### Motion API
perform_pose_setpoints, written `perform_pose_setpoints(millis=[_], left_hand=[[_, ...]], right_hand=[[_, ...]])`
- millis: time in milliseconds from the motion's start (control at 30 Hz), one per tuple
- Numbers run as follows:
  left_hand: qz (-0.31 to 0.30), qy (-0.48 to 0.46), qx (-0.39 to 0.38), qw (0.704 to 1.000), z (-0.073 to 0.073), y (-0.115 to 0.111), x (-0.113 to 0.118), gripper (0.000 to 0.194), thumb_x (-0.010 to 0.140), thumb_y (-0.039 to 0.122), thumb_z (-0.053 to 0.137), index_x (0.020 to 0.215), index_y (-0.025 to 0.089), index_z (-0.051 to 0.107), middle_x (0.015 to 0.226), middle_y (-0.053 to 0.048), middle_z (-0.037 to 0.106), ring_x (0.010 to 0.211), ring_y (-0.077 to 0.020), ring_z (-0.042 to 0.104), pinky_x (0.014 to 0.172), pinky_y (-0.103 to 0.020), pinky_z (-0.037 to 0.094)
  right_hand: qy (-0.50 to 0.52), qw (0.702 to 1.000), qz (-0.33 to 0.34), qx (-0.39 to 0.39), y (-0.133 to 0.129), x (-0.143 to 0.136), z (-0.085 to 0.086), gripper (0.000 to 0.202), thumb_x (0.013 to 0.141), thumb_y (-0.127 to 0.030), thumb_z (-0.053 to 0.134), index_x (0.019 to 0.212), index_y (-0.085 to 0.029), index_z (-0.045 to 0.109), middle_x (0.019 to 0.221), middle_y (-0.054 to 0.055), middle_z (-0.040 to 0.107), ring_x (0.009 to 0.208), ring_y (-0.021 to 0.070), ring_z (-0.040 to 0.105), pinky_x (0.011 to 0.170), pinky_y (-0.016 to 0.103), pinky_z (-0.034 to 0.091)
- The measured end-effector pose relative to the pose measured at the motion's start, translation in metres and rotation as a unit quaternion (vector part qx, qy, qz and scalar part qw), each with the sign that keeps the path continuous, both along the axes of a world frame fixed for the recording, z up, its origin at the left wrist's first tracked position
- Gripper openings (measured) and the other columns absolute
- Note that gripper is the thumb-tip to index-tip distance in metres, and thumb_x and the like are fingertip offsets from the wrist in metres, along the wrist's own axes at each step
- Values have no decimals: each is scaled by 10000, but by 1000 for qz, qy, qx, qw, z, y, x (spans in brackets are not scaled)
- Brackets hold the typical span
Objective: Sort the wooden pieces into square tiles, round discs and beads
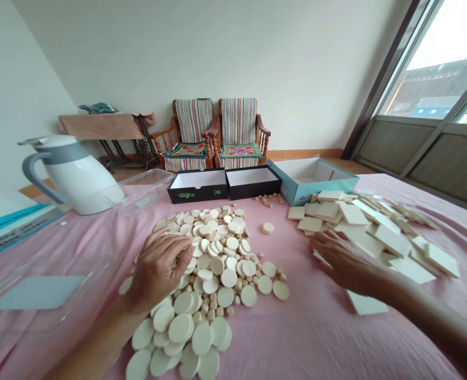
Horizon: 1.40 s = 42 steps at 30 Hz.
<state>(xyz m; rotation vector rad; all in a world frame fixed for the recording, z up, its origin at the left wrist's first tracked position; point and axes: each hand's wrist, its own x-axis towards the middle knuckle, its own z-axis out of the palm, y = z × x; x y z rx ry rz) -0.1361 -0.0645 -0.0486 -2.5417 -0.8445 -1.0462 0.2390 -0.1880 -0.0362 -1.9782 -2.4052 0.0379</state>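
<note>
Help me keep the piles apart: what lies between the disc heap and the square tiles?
In the head view, pink cloth bearing loose discs and, farther back, small beads.

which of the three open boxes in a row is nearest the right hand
The light blue box at the row's right end, beside the square tiles near the right hand; the black boxes are farther left.
</note>
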Motion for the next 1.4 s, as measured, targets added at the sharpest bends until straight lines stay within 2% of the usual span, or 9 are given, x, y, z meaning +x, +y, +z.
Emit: perform_pose_setpoints(millis=[100,267,400,567,733,967,1067,1233,1400], left_hand=[[3,2,-5,1000,0,0,0,101,862,197,564,924,188,644,905,-41,710,894,-198,642,950,-407,436],[8,-1,-5,1000,0,-1,-1,102,859,200,566,913,185,652,905,-43,712,895,-200,646,972,-414,425],[6,0,-6,1000,0,-1,-1,96,857,195,571,910,180,650,899,-43,710,885,-196,646,982,-420,420],[8,2,-10,1000,0,-2,-1,95,860,202,569,904,182,651,901,-42,709,890,-194,645,976,-410,422],[8,0,-9,1000,1,-2,-1,105,866,200,557,906,181,652,890,-43,711,885,-191,645,963,-396,426],[9,1,-10,1000,1,0,-2,115,860,206,560,914,185,659,907,-44,713,895,-199,651,970,-400,427],[6,1,-8,1000,0,0,-2,109,860,210,568,924,186,652,912,-43,710,898,-200,649,985,-415,423],[8,-18,14,1000,1,-1,-1,161,853,204,579,1005,178,626,974,-65,696,948,-213,633,974,-428,438],[5,-9,2,1000,2,-2,0,98,865,202,552,932,183,620,925,-55,693,916,-205,632,975,-432,436]], right_hand=[[30,999,-3,-16,8,-4,7,171,836,-196,516,967,-195,626,1036,113,615,971,246,563,885,417,406],[89,996,23,-8,37,-34,18,215,842,-190,522,1025,-178,634,1068,112,630,968,217,591,837,330,426],[105,994,41,3,86,-52,2,232,825,-150,520,1011,-156,658,991,108,657,881,196,613,780,283,425],[142,989,5,43,149,-71,-19,402,758,-59,540,1148,-113,619,1091,135,662,961,211,612,813,272,423],[174,983,1,58,183,-90,-25,349,799,-134,547,1133,-155,645,1099,96,681,900,178,630,786,244,434],[192,976,-13,103,187,-93,-31,250,727,-134,601,963,-140,682,980,107,685,915,206,611,800,272,429],[205,971,-17,122,177,-96,-19,250,730,-155,602,970,-138,670,955,99,683,894,197,613,783,276,441],[352,926,96,92,172,-101,8,235,819,-240,583,1031,-181,667,988,33,706,820,115,639,720,200,460],[202,974,-49,91,181,-82,0,258,802,-115,516,968,-183,702,976,53,720,896,163,641,763,227,447]])
